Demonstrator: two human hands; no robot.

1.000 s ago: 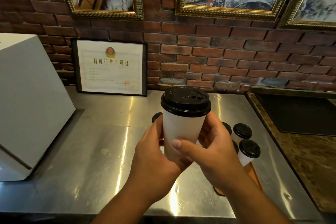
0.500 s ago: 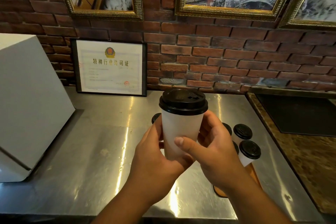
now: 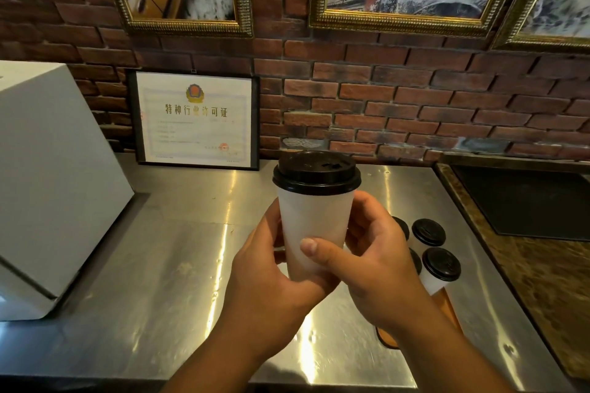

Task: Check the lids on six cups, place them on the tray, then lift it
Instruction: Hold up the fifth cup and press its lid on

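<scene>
A white paper cup [image 3: 314, 217] with a black lid [image 3: 316, 173] is held upright above the steel counter, in front of me. My left hand [image 3: 265, 281] wraps its lower left side. My right hand [image 3: 373, 268] grips it from the right, thumb across the front. Behind my right hand stand more lidded cups [image 3: 441, 265] on an orange tray [image 3: 447, 306]; two lids show fully, others are partly hidden.
A steel counter [image 3: 178, 265] runs below. A white box [image 3: 48, 188] stands at the left. A framed certificate [image 3: 194, 120] leans on the brick wall. A dark inset surface [image 3: 526, 201] lies at the right, in a brown stone top.
The cup has sunk slightly and shifted a little left in both hands. Both hands keep their grip on it.
</scene>
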